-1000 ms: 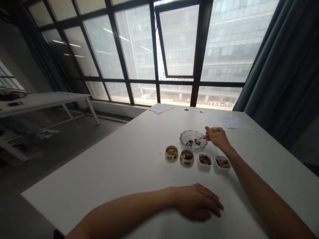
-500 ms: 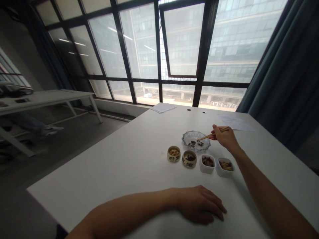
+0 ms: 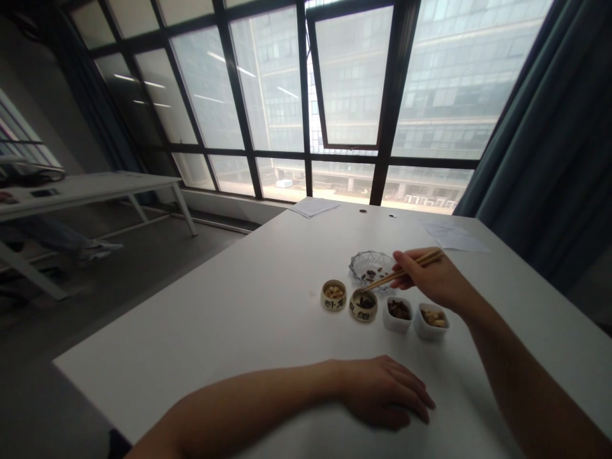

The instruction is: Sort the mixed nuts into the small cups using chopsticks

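My right hand [image 3: 421,273] grips a pair of wooden chopsticks [image 3: 400,271]. Their tips are at the back rim of a round cream bowl with dark writing [image 3: 363,313], which holds dark pieces; whether anything is between the tips I cannot tell. Behind it stands a scalloped glass bowl [image 3: 359,262] with several dark bits inside, partly covered by my hand. A matching round bowl [image 3: 333,305] of light brown pieces is at the left. To the right are a white square cup [image 3: 396,325] of dark brown strips and another white cup [image 3: 431,331] of paler pieces. My left hand [image 3: 382,392] lies flat on the table.
The white table [image 3: 229,331] carries paper sheets [image 3: 313,207] at its far left and another sheet [image 3: 454,236] at the far right. Windows and a blue curtain [image 3: 535,159] stand behind. Further left, a person's legs [image 3: 62,239] show under a second table [image 3: 109,185].
My right hand has moved left and nearer, carrying the chopstick tips from inside the glass bowl to the round bowl of dark pieces. My left hand stays put.
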`<state>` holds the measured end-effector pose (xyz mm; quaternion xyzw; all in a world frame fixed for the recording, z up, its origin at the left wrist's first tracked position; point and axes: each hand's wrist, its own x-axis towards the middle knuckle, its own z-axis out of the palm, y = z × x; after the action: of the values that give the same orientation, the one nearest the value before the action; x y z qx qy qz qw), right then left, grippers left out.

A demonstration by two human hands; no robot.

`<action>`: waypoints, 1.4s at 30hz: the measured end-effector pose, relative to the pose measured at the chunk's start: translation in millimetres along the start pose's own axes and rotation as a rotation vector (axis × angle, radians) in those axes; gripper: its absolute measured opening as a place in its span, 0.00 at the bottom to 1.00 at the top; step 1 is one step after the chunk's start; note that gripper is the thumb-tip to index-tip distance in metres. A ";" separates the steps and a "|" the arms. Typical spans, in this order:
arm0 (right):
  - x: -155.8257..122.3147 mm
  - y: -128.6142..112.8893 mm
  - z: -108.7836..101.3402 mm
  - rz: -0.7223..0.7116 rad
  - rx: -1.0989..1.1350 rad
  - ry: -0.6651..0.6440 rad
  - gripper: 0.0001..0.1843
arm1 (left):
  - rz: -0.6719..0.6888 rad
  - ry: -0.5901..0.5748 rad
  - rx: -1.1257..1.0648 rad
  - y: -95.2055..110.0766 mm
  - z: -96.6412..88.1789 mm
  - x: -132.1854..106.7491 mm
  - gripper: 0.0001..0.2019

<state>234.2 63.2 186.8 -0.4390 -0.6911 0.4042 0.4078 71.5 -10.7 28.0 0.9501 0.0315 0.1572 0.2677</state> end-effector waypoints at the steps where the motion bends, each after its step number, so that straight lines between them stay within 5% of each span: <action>1: -0.4 0.7 0.0 0.017 -0.020 -0.053 0.25 | 0.007 0.000 0.000 0.2 -0.3 0.2 0.21; 6: 3.3 3.1 -16.3 0.044 -0.069 -0.110 0.24 | -0.028 -0.009 -0.007 0.2 0.0 0.1 0.21; 11: 12.2 5.1 -34.9 0.001 -0.008 0.085 0.24 | 0.000 0.012 0.007 1.1 0.1 0.1 0.20; 15: 35.4 30.3 -26.3 -0.024 -0.005 0.168 0.24 | 0.005 0.021 0.004 1.7 -0.8 0.3 0.20; 22: 62.7 72.0 -3.3 -0.003 0.062 0.063 0.21 | -0.042 -0.006 -0.026 -0.4 0.6 -0.3 0.20; 35: 72.0 95.0 0.6 0.016 0.086 0.093 0.21 | -0.058 -0.036 -0.015 -1.0 0.7 -0.1 0.20; 42: 72.9 95.1 0.7 0.059 0.116 0.224 0.20 | -0.030 -0.026 0.001 0.3 -0.8 0.5 0.21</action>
<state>239.3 158.7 114.7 -0.4773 -0.6034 0.4036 0.4952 71.7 -10.5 28.9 0.9516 0.0425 0.1409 0.2698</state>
